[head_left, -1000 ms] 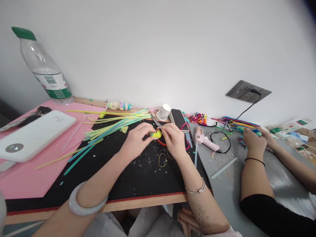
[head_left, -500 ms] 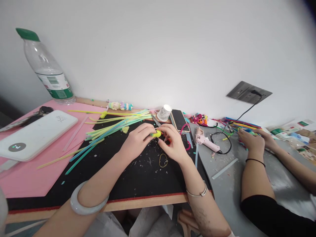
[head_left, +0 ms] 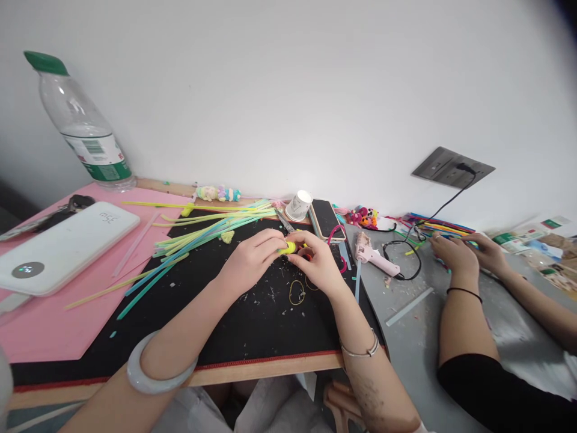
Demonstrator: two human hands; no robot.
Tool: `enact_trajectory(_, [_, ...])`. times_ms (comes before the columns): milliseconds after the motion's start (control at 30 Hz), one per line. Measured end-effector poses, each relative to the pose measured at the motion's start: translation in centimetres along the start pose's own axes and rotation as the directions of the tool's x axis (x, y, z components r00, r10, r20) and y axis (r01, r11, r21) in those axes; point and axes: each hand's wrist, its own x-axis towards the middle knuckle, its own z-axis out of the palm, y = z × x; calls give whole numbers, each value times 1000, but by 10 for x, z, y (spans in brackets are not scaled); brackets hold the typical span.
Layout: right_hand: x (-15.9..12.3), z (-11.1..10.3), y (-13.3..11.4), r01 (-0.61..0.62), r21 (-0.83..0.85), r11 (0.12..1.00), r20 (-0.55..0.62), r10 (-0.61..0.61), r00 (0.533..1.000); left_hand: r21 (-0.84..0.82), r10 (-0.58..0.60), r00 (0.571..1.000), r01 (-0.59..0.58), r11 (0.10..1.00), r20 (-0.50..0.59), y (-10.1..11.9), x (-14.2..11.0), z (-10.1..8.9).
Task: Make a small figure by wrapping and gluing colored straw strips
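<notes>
Over the black mat (head_left: pixel 252 319), my left hand (head_left: pixel 250 260) and my right hand (head_left: pixel 319 260) meet at a small yellow pipe cleaner piece (head_left: pixel 288 247) that looks rolled into a coil. Fingertips of both hands pinch it from either side and partly hide it. Behind the hands lie scissors (head_left: pixel 283 221), their handles mostly covered by my right hand. A loose bundle of yellow, green and blue pipe cleaners (head_left: pixel 211 231) spreads to the left. Thin rubber bands (head_left: pixel 296 293) rest on the mat below my right hand.
A paper cup (head_left: pixel 299 206), phone (head_left: pixel 325 218) and pink glue gun (head_left: pixel 376 255) with its cord stand behind and right. At left are a white power bank (head_left: pixel 72 246) and plastic bottle (head_left: pixel 92 132). A co-worker's hands (head_left: pixel 466 255) work at far right.
My fingers have shifted slightly around the yellow piece, and my right hand sits a little lower. The whole view has moved slightly.
</notes>
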Motion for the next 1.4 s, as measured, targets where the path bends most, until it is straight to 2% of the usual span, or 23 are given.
enact_trajectory(233, [-1, -2, 3, -88, 137, 987, 42, 83, 996, 3, 19, 1000, -19, 1000, 22, 0, -1, 1])
enact_trajectory(733, [-1, 1, 10, -167, 310, 936, 39, 163, 986, -48, -34, 999, 35, 998, 17, 0, 0, 3])
enact_trajectory(1067, [0, 3, 11, -178, 424, 888, -12, 202, 979, -53, -107, 993, 109, 993, 41, 1, 2, 3])
enact_trajectory(1133, [0, 4, 11, -176, 424, 889, -27, 207, 978, -89, -150, 987, 154, 984, 52, 0, 2, 4])
enact_trajectory(1233, [0, 5, 13, -141, 385, 912, -90, 189, 978, -222, -289, 954, 301, 927, 85, 1, 3, 6])
enact_trajectory(1333, [0, 6, 17, -59, 259, 964, -179, 108, 978, -344, -468, 864, 503, 793, 184, 2, 3, 8])
enact_trajectory(1400, [0, 8, 19, -7, 173, 985, -198, 42, 979, -377, -543, 800, 600, 706, 255, 2, 3, 10])
